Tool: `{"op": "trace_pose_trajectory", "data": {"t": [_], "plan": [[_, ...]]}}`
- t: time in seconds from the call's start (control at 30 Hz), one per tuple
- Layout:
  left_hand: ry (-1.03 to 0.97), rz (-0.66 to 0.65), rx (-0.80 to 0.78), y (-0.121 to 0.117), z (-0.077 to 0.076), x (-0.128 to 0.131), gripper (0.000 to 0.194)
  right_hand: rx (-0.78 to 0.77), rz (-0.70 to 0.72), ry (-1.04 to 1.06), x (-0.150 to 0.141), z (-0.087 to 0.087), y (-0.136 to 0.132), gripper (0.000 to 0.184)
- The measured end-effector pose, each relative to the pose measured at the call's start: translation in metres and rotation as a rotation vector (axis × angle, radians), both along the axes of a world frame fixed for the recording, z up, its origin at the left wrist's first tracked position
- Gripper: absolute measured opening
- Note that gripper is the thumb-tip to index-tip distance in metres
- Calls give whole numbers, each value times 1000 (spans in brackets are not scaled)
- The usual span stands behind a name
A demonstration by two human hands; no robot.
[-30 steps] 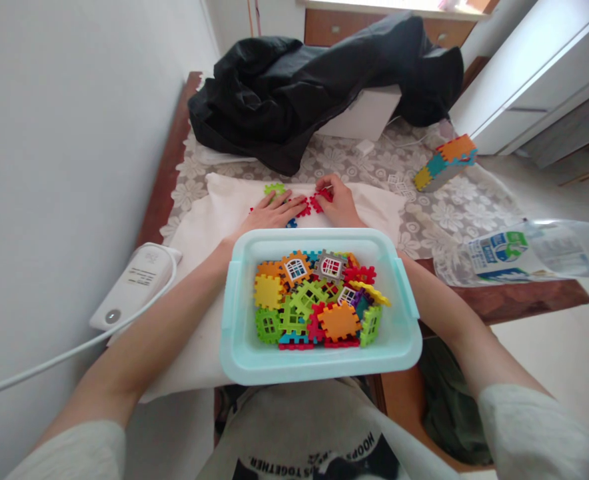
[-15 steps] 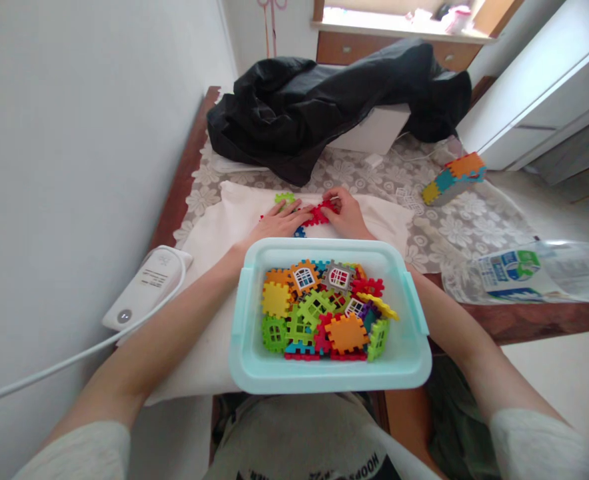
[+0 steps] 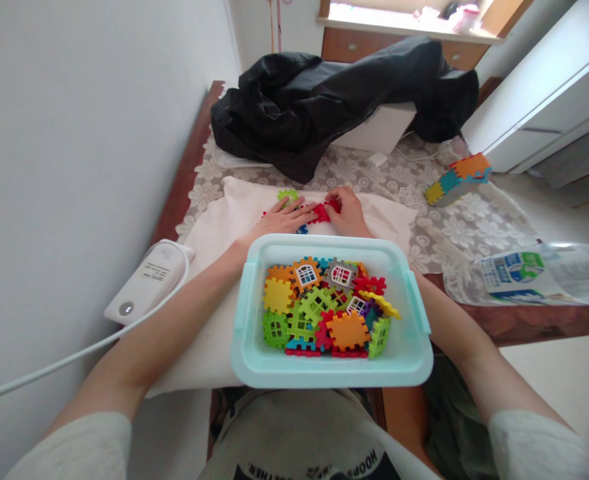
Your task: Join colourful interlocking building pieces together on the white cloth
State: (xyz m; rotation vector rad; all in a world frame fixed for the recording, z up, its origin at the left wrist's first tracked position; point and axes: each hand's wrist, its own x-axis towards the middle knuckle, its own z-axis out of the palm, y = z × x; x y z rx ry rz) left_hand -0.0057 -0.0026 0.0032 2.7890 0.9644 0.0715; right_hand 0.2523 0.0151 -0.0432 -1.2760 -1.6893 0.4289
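Beyond the tub, my left hand (image 3: 280, 219) lies flat with fingers stretched over several joined toothed building tiles on a white cloth (image 3: 244, 193). A green tile (image 3: 288, 195) shows above its fingers and a bit of blue tile (image 3: 302, 229) below them; the rest is hidden under the hand. At the right end of these pieces, my right hand (image 3: 347, 210) has its fingers closed on a red building tile (image 3: 320, 213). That red tile touches the left fingertips. Between my forearms sits a light teal tub (image 3: 244, 353) holding mixed building tiles (image 3: 319, 303), some with window frames.
A built block of orange, blue and yellow tiles (image 3: 457, 179) stands at the right on a lace tablecloth (image 3: 457, 230). Nearby lies a clear plastic bottle (image 3: 529, 273). A white power strip (image 3: 149, 280) with a cable is at left. Black fabric (image 3: 294, 110) covers the back.
The view has shifted slightly. Both hands stay on the tiles in nearly the same pose, with only a slight movement of the right fingers on the red tile.
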Motion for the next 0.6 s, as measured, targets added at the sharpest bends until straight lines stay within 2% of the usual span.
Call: {"op": "trace_pose_trajectory", "data": {"t": [0.6], "plan": [[-25, -30, -13, 1, -2, -2, 63, -52, -6, -40, -2, 7, -1, 16]]}}
